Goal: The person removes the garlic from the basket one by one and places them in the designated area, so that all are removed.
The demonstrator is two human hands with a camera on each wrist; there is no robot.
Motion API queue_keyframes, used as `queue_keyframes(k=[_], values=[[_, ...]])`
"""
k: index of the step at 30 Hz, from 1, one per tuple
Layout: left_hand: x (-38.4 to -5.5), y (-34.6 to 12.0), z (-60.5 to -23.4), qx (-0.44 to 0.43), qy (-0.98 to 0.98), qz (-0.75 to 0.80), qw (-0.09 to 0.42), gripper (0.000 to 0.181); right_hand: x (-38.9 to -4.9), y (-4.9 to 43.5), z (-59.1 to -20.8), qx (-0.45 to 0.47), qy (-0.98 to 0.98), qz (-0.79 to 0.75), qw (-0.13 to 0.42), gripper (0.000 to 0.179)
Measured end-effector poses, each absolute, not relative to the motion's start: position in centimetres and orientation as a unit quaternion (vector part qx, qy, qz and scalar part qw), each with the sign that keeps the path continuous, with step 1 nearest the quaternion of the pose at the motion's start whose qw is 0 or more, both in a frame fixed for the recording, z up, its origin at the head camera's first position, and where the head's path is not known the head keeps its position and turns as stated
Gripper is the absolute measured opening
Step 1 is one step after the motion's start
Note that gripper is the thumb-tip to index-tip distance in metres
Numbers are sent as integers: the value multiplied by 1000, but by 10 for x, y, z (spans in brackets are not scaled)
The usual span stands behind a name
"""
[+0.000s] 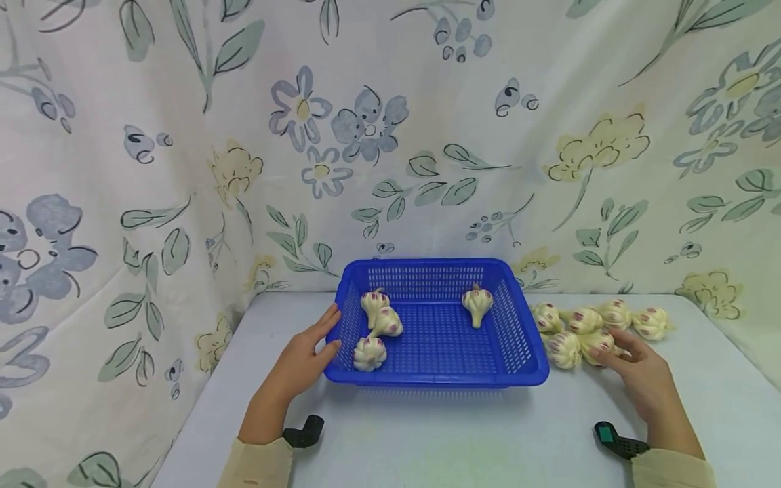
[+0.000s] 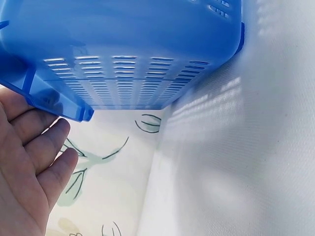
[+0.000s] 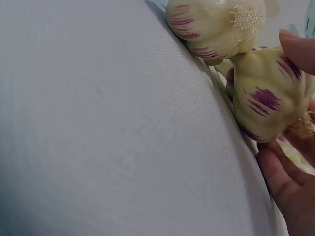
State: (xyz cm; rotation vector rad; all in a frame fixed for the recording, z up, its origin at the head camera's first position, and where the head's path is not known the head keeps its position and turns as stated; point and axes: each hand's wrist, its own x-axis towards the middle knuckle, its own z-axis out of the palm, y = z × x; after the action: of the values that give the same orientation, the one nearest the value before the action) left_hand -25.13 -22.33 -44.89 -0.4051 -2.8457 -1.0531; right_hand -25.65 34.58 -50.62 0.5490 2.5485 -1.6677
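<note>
A blue plastic basket (image 1: 436, 379) stands mid-table, with three garlic bulbs (image 1: 369, 354) on its left side and one bulb (image 1: 476, 303) at the back right. My left hand (image 1: 302, 359) rests at the basket's left rim, fingers extended; the left wrist view shows the fingers (image 2: 42, 147) beneath the rim's edge. On the right, my right hand (image 1: 647, 376) holds a garlic bulb (image 1: 596, 346) between thumb and fingers. Seen from the right wrist, that purple-streaked bulb (image 3: 268, 96) sits between the thumb above and fingers below, beside another bulb (image 3: 211, 27).
Several more garlic bulbs (image 1: 584, 320) lie bunched right of the basket, around my right hand. A white table (image 1: 427, 440) spreads beneath everything. Behind and to the left hangs a floral cloth (image 1: 390, 203).
</note>
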Motion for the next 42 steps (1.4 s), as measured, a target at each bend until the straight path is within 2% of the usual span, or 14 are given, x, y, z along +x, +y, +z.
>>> queue_keyframes(k=[30,36,42], values=[[-250,-224,-448,-131,-927,-350,36,58,-255,350,-495,190,837,-512,26,90],[-249,-225,-448,-131,-925,-355,40,58,-251,349,-470,182,870,-459,-9,96],[-249,-224,-448,-134,-921,-364,36,58,-250,322,-432,138,893,-422,-69,86]])
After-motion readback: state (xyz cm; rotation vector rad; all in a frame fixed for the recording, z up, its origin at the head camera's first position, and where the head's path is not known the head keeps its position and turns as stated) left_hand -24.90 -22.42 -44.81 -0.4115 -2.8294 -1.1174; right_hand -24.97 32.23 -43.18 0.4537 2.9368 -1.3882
